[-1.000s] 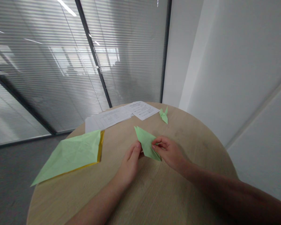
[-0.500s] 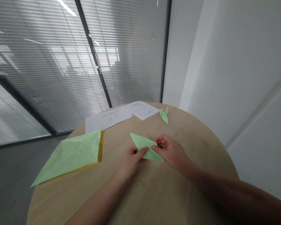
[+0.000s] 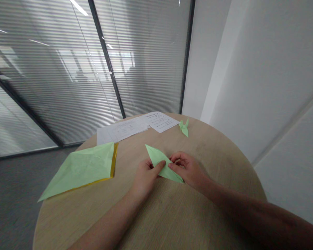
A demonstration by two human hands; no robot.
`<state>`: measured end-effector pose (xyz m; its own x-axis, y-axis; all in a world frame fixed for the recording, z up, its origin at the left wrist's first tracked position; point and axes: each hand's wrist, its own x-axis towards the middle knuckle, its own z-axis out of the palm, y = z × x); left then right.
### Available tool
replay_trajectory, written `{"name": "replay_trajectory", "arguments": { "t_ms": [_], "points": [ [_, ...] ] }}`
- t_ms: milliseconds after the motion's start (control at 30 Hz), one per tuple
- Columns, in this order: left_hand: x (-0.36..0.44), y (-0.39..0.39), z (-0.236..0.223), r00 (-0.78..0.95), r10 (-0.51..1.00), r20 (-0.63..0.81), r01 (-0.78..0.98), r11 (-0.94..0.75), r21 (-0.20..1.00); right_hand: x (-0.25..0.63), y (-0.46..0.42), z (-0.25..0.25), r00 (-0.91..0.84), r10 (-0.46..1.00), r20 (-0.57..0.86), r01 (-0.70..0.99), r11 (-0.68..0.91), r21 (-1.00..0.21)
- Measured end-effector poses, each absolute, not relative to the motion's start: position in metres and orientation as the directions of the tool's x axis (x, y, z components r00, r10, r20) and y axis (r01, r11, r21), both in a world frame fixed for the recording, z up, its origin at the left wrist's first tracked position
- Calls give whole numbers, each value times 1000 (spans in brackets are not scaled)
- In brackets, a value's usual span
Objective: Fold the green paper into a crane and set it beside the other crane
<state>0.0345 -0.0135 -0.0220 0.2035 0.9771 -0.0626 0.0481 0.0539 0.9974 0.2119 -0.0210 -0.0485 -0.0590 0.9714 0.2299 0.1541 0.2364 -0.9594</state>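
Between my two hands is a piece of folded green paper (image 3: 156, 155), pointed at its far left and near right ends. My left hand (image 3: 146, 173) pinches it from the left, thumb on top and fingers underneath. From the right, my right hand (image 3: 187, 170) grips its right edge between thumb and curled fingers. A fold line runs toward the near right tip. Beyond my right hand stands a small green origami crane (image 3: 184, 128) on the table.
The round wooden table (image 3: 214, 139) has printed sheets (image 3: 122, 130) along its far edge. At the left, a large creased green paper (image 3: 86, 166) lies over something yellow (image 3: 114, 161) and overhangs the table edge. A glass partition with blinds (image 3: 146, 69) and a white wall (image 3: 276, 86) stand behind.
The paper's right side has been folded over and now looks narrower. My right thumb has shifted slightly along that edge, while my left hand keeps its pinch. The view has moved a little.
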Motion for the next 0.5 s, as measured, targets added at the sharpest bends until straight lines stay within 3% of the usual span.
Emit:
{"name": "replay_trajectory", "arguments": {
  "t_ms": [300, 500],
  "points": [
    [34, -14, -25, 205, 977, 55, 116, -80, 990, 211, -24, -46, -132, 979, 158, 45, 165, -985],
    [36, -14, -27, 256, 966, 15, 50, -29, 998, 209, -20, -49, -110, 989, 94, 11, 96, -995]
  ]
}}
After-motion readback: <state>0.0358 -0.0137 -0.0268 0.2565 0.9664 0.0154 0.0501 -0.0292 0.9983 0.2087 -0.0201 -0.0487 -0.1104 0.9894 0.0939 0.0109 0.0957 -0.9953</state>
